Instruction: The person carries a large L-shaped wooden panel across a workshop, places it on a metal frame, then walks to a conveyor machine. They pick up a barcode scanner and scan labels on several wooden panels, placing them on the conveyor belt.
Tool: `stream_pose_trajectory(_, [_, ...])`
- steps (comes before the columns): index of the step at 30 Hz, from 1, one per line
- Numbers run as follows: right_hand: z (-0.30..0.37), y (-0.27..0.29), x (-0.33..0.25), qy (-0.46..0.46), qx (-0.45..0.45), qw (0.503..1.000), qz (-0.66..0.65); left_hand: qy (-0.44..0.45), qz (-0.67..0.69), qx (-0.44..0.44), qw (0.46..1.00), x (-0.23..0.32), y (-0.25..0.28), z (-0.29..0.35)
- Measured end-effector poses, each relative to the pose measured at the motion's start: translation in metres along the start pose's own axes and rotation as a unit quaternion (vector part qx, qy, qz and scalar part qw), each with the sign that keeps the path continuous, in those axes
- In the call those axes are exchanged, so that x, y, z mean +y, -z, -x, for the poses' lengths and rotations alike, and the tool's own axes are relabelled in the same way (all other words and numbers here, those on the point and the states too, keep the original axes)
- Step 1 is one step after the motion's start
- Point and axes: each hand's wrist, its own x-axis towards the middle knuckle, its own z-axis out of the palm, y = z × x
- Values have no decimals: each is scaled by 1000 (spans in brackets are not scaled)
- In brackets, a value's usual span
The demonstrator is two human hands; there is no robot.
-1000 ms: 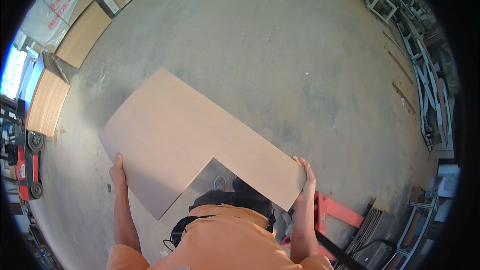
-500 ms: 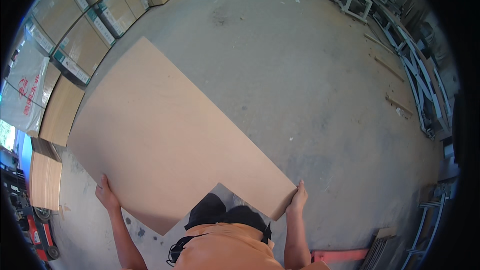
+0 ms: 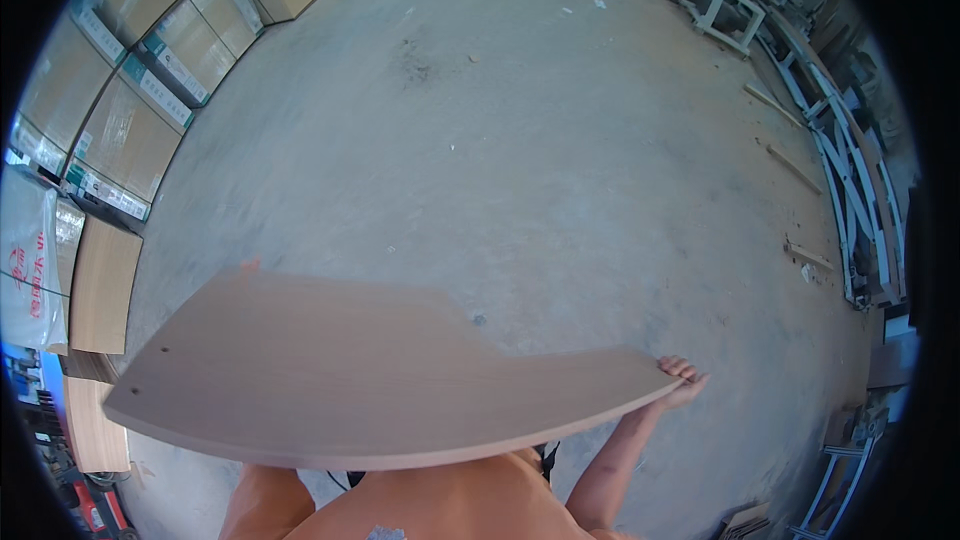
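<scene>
A large wooden board with a notched far edge is held up in front of my body, its long curved edge toward me. Two small dark holes show near its left end. My right hand is closed round the narrow right end, with the fingers curled over the top. My left forearm passes under the board. Of my left hand only a bit of the fingers shows at the far left edge, where it grips the board; the rest is hidden.
Wrapped stacks of boards line the left side, with more panels nearer. At the right are a metal frame, wooden strips on the floor, and machinery farther off. Concrete floor stretches ahead.
The board has been tipped and turned over; its notch, near my body before, now faces away. My right hand moved right and up the view, and my left hand went behind the board.
</scene>
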Motion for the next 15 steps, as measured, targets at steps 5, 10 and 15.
stream_pose_trajectory(5, [-115,-68,56,15,47,996,-76,56,-136,14,989,-28,-109,-128])
stream_pose_trajectory(10, [-248,-161,148,14,3,995,-102,115,-283,18,952,-79,-217,-268])
stream_pose_trajectory(15, [-367,-280,198,-22,0,990,-140,174,-368,-8,913,-113,-326,-386])
